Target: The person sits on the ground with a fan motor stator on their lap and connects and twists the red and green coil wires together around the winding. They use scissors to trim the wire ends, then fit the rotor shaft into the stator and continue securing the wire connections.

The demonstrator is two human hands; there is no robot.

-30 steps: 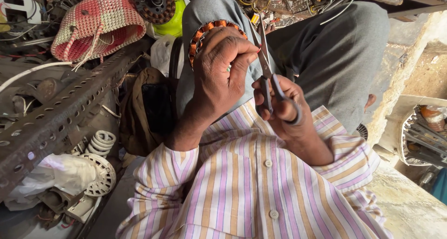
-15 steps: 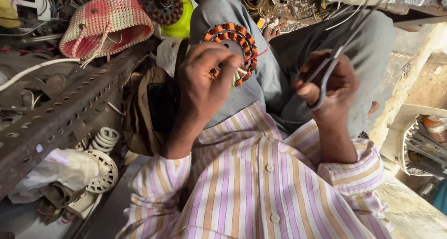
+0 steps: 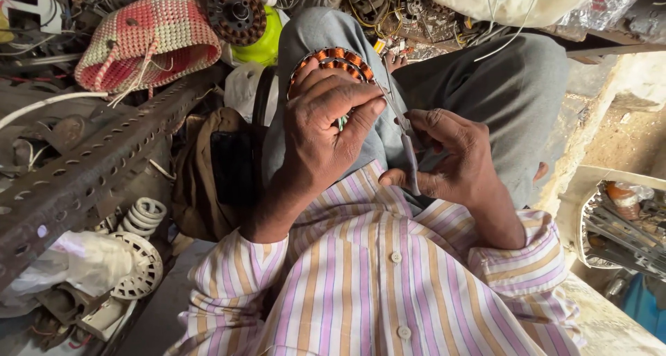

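The left hand gripped the copper-wound motor ring at twelve o'clock over the lap; likely heavy, stiff, windings fragile. The right hand, at three o'clock, clasped scissors.

Lap: taken up by left hand on copper-wound stator and right hand gripping scissors
Left side: blocked by perforated metal rail; woven basket; white plastic fan parts
Ahead: scrap parts and wires crowd beyond knees
Open room: narrow floor strip beside brown bag; pale ledge to right
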